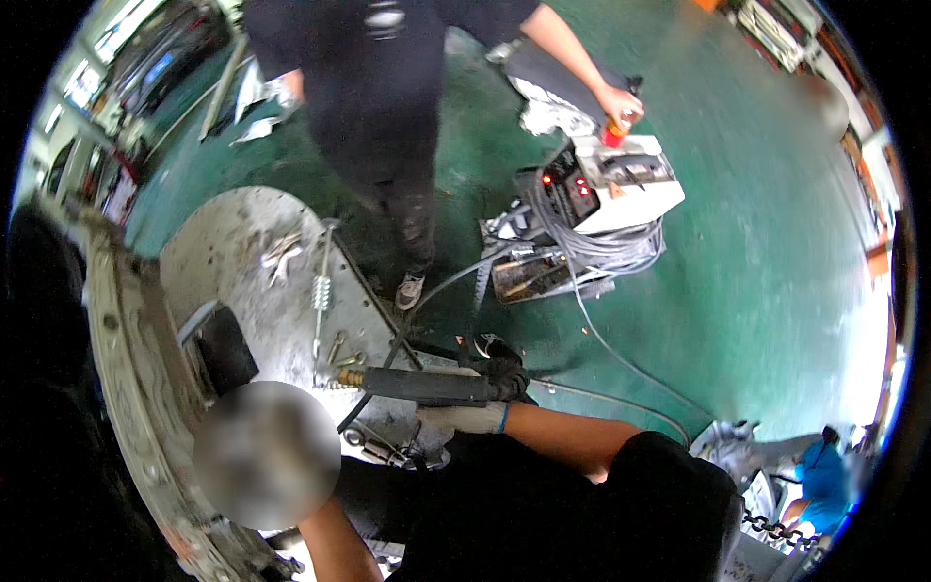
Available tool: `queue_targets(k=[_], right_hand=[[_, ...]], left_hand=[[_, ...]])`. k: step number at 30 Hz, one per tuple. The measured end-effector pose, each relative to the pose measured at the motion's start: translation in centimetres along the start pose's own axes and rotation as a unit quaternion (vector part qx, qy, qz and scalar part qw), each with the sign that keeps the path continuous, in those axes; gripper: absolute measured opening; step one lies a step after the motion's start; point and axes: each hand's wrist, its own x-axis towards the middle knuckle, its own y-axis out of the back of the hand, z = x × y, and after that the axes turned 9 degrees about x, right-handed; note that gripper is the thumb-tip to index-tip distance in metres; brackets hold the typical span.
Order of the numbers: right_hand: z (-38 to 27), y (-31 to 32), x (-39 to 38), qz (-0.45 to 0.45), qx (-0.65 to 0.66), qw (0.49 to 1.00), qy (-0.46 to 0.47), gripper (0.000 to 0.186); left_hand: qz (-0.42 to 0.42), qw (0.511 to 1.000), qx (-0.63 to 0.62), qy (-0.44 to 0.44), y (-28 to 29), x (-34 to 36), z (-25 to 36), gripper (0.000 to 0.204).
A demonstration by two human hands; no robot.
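My right hand [465,417], in a white glove with a blue cuff, is closed around a black cylindrical welding gun [427,385]. The gun lies roughly level and has a brass-coloured front end pointing left. A dark, glove-like shape [505,373] shows at its rear. From the lower edge my left forearm [335,543] reaches up to a blurred patch, which hides the left hand and anything in it. Close by on the left runs a worn grey metal car body part [126,388]. Wrenches [337,344] lie on the grey work plate [228,228] near the gun's front.
A metal rod with a spring [321,291] crosses the work plate. Ahead stands a person in dark clothes [373,107], one hand on a red-and-yellow object [613,132] atop a white welding machine [635,199]. Grey cables [621,252] hang around its cart and run across the green floor [766,252].
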Motion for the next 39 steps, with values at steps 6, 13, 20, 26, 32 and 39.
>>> queue_targets(k=[6,13,20,26,32,39], right_hand=[[3.2,12.1,-3.6,-0.013,0.007,0.996,-0.090,0.034],[0.0,19.8,-6.5,0.092,0.148,0.981,-0.086,0.045],[1.1,24.7,-7.5,0.145,0.147,0.966,-0.155,0.026],[1.2,28.1,-6.8,0.165,0.154,0.964,-0.138,0.020],[1.9,28.9,-5.4,0.162,0.203,0.956,-0.136,0.020],[1.0,29.5,-3.6,0.127,0.213,0.956,-0.159,0.019]], left_hand=[[-0.290,0.900,0.323,0.043,-24.5,9.2,-0.8,0.038],[-0.506,0.672,0.452,-0.297,-52.2,8.1,-8.0,0.053],[-0.512,0.561,0.516,-0.396,-62.4,4.9,-13.9,0.060],[-0.488,0.511,0.522,-0.477,-62.2,4.3,-16.5,0.042],[-0.551,0.518,0.482,-0.442,-62.0,5.9,-15.9,0.036],[-0.484,0.804,0.262,-0.224,-59.4,9.7,-13.5,0.015]])
